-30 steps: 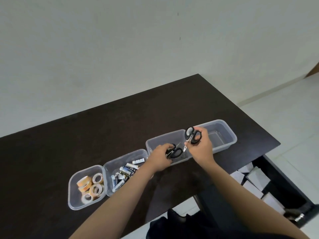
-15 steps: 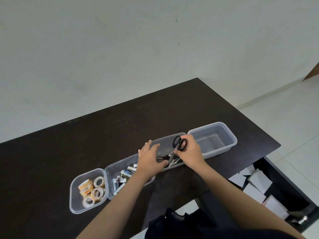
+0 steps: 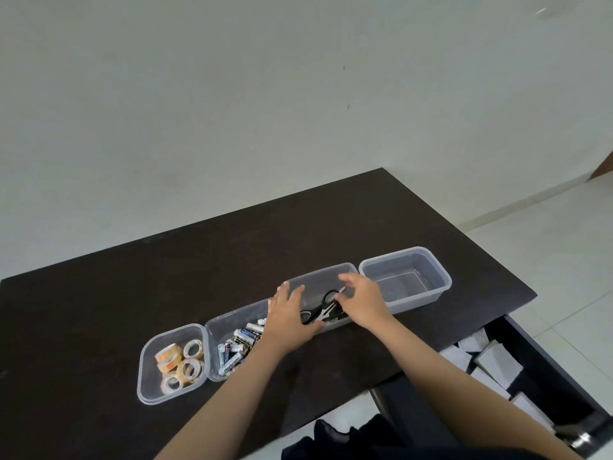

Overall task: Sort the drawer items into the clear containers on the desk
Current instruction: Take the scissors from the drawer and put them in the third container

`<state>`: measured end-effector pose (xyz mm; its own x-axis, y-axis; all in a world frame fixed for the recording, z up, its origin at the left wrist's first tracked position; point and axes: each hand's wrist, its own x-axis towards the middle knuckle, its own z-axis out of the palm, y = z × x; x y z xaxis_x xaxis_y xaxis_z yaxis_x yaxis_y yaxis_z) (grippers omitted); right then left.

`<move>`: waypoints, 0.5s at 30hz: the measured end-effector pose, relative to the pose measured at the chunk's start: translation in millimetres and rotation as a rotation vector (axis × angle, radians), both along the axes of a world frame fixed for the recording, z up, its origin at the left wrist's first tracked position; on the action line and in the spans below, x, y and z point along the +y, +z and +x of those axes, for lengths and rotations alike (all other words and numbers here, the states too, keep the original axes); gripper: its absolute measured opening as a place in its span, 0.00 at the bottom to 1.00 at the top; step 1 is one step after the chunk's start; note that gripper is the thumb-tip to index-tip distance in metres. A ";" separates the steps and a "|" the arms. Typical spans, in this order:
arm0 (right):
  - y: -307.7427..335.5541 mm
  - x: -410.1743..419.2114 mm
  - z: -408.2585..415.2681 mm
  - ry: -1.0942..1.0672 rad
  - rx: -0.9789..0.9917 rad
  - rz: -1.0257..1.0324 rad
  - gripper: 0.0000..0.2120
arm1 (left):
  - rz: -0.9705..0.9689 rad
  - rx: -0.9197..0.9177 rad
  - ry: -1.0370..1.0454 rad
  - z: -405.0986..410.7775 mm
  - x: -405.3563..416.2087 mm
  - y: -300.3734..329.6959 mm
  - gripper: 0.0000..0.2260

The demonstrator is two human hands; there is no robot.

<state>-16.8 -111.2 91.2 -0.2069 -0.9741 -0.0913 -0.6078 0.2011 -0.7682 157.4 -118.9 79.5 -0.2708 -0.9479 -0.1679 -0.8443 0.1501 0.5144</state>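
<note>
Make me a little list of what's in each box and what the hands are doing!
first container: tape rolls
second container: batteries
third container: black-handled scissors
fourth container: nothing in it
left hand: at the scissors, fingers spread
right hand: fingertips at a scissor handle
open drawer: white boxes inside

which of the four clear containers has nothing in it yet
The far-right container, beside the one with scissors. The others hold tape rolls and batteries.
</note>
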 end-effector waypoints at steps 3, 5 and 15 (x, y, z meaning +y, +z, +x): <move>1.4 16.4 -3.6 -0.012 -0.040 -0.121 0.18 | -0.011 0.040 0.032 -3.3 18.5 3.0 0.38; 1.3 32.7 -6.3 -0.014 -0.048 -0.221 0.15 | -0.038 0.071 0.047 -6.3 37.0 4.2 0.37; -27.9 168.2 -30.7 0.084 -0.044 -0.239 0.13 | 0.061 0.200 0.125 -37.0 178.9 -14.3 0.33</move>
<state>-47.5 56.9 63.3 -0.1250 -0.9828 0.1363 -0.5800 -0.0391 -0.8137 120.4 60.0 65.2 -0.1860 -0.9658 -0.1809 -0.7344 0.0144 0.6785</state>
